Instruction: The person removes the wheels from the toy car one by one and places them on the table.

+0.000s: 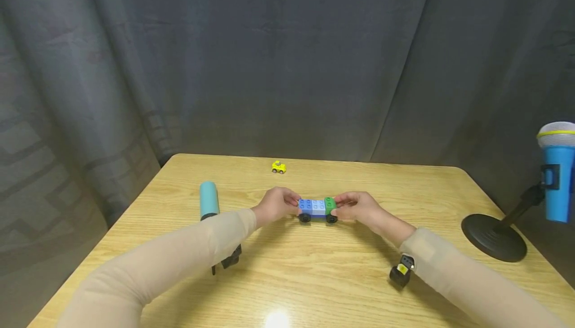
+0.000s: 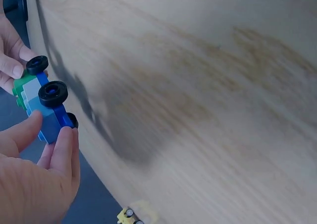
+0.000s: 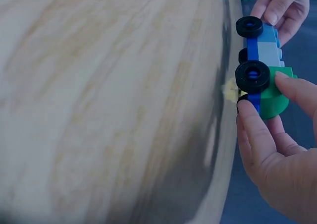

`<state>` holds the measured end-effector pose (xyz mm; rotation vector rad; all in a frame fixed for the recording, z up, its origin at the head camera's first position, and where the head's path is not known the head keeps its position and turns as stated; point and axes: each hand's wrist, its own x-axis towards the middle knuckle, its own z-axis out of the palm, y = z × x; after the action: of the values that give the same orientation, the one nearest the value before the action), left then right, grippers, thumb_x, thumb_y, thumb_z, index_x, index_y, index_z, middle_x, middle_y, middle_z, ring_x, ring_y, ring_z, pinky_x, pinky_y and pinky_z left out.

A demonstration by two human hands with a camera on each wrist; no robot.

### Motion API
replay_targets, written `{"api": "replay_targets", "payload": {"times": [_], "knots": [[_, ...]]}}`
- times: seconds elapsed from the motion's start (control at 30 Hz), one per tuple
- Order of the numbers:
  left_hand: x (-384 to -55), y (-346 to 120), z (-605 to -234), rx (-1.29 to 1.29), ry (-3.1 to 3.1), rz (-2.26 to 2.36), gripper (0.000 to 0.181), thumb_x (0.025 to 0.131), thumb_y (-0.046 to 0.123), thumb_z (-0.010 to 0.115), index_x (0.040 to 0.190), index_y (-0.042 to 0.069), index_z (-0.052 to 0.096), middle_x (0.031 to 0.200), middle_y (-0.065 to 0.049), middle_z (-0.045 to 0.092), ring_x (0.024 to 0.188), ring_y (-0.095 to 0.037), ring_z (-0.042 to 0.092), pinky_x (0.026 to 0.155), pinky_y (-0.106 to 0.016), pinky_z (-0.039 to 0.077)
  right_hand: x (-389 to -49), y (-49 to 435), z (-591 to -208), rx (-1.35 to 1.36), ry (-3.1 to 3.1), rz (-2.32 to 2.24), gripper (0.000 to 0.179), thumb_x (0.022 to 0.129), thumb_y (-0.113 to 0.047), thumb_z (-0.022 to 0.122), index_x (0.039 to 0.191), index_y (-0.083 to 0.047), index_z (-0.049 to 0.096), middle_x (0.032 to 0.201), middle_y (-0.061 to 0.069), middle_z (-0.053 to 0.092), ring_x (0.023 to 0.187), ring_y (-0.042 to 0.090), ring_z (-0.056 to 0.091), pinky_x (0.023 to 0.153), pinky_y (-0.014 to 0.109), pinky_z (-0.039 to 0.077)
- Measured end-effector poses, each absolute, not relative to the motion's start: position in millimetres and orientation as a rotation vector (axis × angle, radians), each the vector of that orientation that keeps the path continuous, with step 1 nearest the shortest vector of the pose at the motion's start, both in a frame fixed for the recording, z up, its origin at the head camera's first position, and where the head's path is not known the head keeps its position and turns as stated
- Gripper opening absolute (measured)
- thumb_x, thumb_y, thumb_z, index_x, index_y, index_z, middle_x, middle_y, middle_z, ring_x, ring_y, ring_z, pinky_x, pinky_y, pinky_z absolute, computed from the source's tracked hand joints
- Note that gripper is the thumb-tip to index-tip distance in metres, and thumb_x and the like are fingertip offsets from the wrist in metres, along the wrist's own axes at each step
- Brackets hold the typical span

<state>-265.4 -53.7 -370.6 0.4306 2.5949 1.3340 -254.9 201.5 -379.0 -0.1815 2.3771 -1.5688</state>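
Between both hands is a toy car [image 1: 318, 207] built of studded bricks: a blue one, a light blue one and a green one on a dark blue base with black wheels. The left hand [image 1: 277, 206] pinches its blue end, thumb on the brick's side and fingers at the base, as the left wrist view shows. At the green end, the right hand [image 3: 280, 149] grips the brick between thumb and fingers. In the right wrist view the black wheels [image 3: 252, 77] face the camera. The car appears to be held above the table.
A small yellow toy car [image 1: 278, 167] stands near the back edge of the wooden table [image 1: 287, 278]. To the left, a teal cylinder [image 1: 208, 198] is partly hidden by the sleeve. A blue toy microphone [image 1: 558, 183] on a black round-based stand [image 1: 493, 237] is at right.
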Motion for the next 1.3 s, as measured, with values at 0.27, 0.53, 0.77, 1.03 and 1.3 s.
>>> {"api": "replay_targets", "payload": {"times": [0.27,0.53,0.77,1.03,1.3], "knots": [[-267.2,-58.2,-360.3,0.439,2.588,1.364,0.029,0.083,0.01,0.076,0.111,0.003,0.069,0.099,-0.006,0.07,0.091,-0.015,0.064,0.082,-0.029,0.053,-257.2,202.7,-368.1,-0.2,2.432,-1.552,0.052,0.084,-0.02,0.076,0.126,0.005,0.056,0.113,0.015,0.063,0.095,0.017,0.062,0.086,0.035,0.054],[-265.4,-62.9,-349.5,0.441,2.586,1.365,0.028,0.083,0.011,0.076,0.11,0.004,0.07,0.098,-0.004,0.069,0.089,-0.014,0.063,0.081,-0.028,0.053,-257.1,200.5,-356.4,-0.196,2.398,-1.594,0.051,0.084,-0.015,0.076,0.126,0.006,0.055,0.112,0.015,0.062,0.093,0.015,0.063,0.091,0.039,0.053],[-262.8,-66.1,-342.2,0.421,2.604,1.356,0.029,0.082,0.013,0.077,0.11,0.005,0.071,0.097,-0.004,0.07,0.088,-0.015,0.065,0.08,-0.029,0.053,-254.5,195.2,-348.1,-0.208,2.391,-1.614,0.051,0.084,-0.015,0.076,0.126,0.006,0.056,0.112,0.016,0.062,0.094,0.016,0.063,0.092,0.042,0.053],[-260.7,-67.0,-331.6,0.421,2.612,1.332,0.037,0.08,0.016,0.08,0.113,0.008,0.069,0.105,-0.004,0.068,0.096,-0.018,0.065,0.084,-0.032,0.054,-250.6,191.3,-339.3,-0.212,2.439,-1.575,0.051,0.085,-0.018,0.075,0.126,0.006,0.056,0.114,0.016,0.063,0.094,0.015,0.062,0.094,0.043,0.052],[-260.9,-61.4,-324.1,0.573,2.607,1.205,0.051,0.079,0.022,0.082,0.124,0.01,0.063,0.121,-0.003,0.065,0.116,-0.023,0.058,0.1,-0.038,0.047,-250.5,190.2,-333.4,-0.265,2.486,-1.528,0.052,0.083,-0.02,0.077,0.125,0.004,0.058,0.112,0.015,0.065,0.094,0.016,0.063,0.088,0.033,0.054]]}}
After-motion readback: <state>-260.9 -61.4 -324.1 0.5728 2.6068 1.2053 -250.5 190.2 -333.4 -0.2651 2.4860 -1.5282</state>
